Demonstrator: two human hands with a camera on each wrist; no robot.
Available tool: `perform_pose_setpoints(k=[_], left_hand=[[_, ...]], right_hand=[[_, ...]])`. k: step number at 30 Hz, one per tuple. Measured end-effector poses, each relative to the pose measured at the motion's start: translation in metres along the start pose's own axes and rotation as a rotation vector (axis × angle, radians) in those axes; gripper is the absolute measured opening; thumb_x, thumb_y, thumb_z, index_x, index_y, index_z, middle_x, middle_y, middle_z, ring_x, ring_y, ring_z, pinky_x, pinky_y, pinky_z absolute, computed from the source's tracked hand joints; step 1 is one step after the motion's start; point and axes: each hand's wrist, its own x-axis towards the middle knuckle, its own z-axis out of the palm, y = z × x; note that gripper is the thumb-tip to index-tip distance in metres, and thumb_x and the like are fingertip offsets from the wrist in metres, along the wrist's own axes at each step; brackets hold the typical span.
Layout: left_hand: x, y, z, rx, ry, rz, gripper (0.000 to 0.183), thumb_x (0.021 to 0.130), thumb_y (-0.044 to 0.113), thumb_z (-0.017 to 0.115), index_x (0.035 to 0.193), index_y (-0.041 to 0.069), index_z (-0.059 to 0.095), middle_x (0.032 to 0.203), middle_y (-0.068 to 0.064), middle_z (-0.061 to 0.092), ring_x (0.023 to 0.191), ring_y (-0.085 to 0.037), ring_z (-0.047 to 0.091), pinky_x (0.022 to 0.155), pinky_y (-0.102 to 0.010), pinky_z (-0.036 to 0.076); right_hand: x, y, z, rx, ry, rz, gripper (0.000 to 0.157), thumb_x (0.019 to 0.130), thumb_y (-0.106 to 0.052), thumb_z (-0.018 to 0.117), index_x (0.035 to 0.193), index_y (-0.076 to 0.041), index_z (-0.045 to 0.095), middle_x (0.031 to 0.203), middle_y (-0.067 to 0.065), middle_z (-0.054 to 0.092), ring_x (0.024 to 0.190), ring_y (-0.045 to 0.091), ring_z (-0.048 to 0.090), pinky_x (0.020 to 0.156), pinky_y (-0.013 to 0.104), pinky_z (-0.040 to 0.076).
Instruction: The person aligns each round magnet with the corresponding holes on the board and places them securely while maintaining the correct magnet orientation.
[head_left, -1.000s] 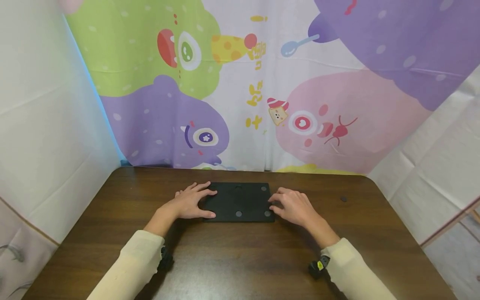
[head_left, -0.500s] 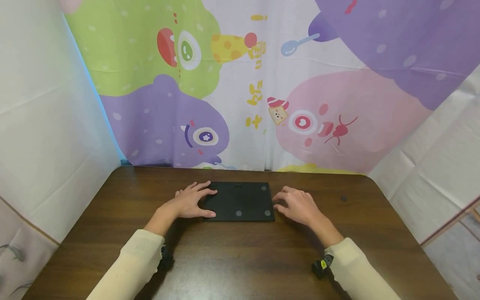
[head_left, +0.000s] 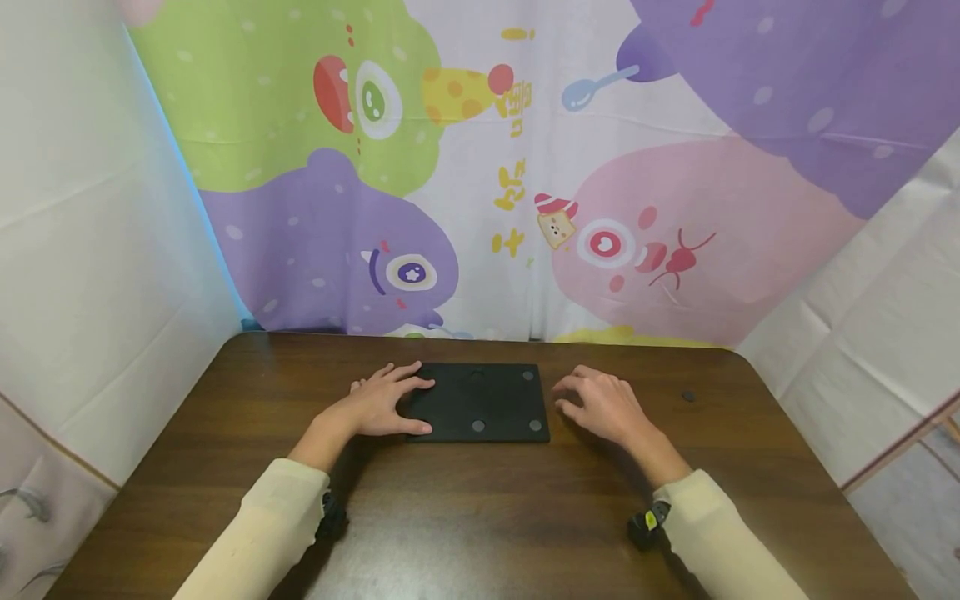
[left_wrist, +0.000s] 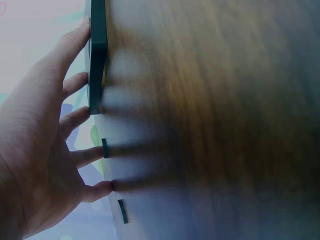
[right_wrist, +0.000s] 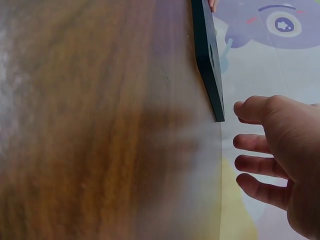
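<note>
A flat black rectangular board [head_left: 480, 402] lies near the back of the table, with grey round spots at its right corners and front middle. My left hand [head_left: 375, 404] rests spread on its left end, thumb and forefinger lying over the top. In the left wrist view two thin dark pieces sit on the table by the outer fingers; one small dark piece [left_wrist: 105, 148] is right at a fingertip, the other dark piece [left_wrist: 123, 211] lies beyond. My right hand [head_left: 600, 404] hovers just right of the board, fingers loosely bent, holding nothing.
A small dark disc [head_left: 688, 396] lies on the brown wooden table [head_left: 480, 517] to the right of the right hand. A cartoon-printed curtain [head_left: 495, 167] hangs behind the table's back edge, with white cloth at both sides.
My right hand has drawn away from the board's right edge, moving a little to the right. The left hand and the board have stayed put.
</note>
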Motion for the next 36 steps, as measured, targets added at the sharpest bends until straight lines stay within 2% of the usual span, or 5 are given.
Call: perform_pose_setpoints(k=[5, 11, 15, 19, 36], left_hand=[[0.0, 0.0, 0.0, 0.004, 0.002, 0.0, 0.086, 0.095, 0.065, 0.082, 0.167, 0.026, 0.056, 0.188, -0.013, 0.03, 0.171, -0.062, 0.023, 0.12, -0.097, 0.024], [0.001, 0.0, 0.0, 0.003, 0.0, -0.001, 0.086, 0.095, 0.065, 0.082, 0.168, 0.026, 0.056, 0.188, -0.013, 0.03, 0.171, -0.062, 0.022, 0.12, -0.097, 0.023], [0.0, 0.0, 0.0, 0.001, -0.002, -0.003, 0.086, 0.095, 0.065, 0.082, 0.168, 0.026, 0.055, 0.188, -0.013, 0.03, 0.171, -0.062, 0.022, 0.12, -0.097, 0.023], [0.0, 0.002, -0.001, -0.001, -0.005, -0.005, 0.086, 0.095, 0.064, 0.082, 0.168, 0.026, 0.056, 0.188, -0.013, 0.03, 0.171, -0.062, 0.022, 0.12, -0.097, 0.023], [-0.001, 0.003, -0.002, -0.008, -0.007, -0.007, 0.086, 0.095, 0.063, 0.083, 0.167, 0.025, 0.056, 0.188, -0.013, 0.03, 0.171, -0.063, 0.023, 0.12, -0.097, 0.023]], right_hand=[[0.001, 0.004, -0.001, -0.002, 0.009, 0.004, 0.02, 0.098, -0.027, 0.088, 0.117, -0.021, 0.088, 0.11, 0.002, 0.08, 0.079, 0.022, 0.074, 0.063, 0.041, 0.06], [0.001, 0.011, -0.003, 0.007, 0.031, 0.014, 0.02, 0.098, -0.024, 0.087, 0.117, -0.018, 0.087, 0.113, 0.004, 0.081, 0.084, 0.028, 0.078, 0.065, 0.044, 0.061], [0.001, 0.016, -0.006, 0.015, 0.045, 0.021, 0.025, 0.098, -0.022, 0.087, 0.123, -0.017, 0.086, 0.116, 0.007, 0.082, 0.084, 0.03, 0.078, 0.065, 0.045, 0.061], [0.002, 0.022, -0.009, 0.006, 0.062, 0.023, 0.031, 0.098, -0.023, 0.087, 0.128, -0.017, 0.084, 0.116, 0.008, 0.082, 0.082, 0.028, 0.076, 0.064, 0.044, 0.061], [0.0, 0.04, -0.017, -0.021, 0.078, 0.076, 0.034, 0.097, -0.021, 0.088, 0.13, -0.015, 0.083, 0.114, 0.012, 0.081, 0.071, 0.02, 0.064, 0.058, 0.039, 0.055]])
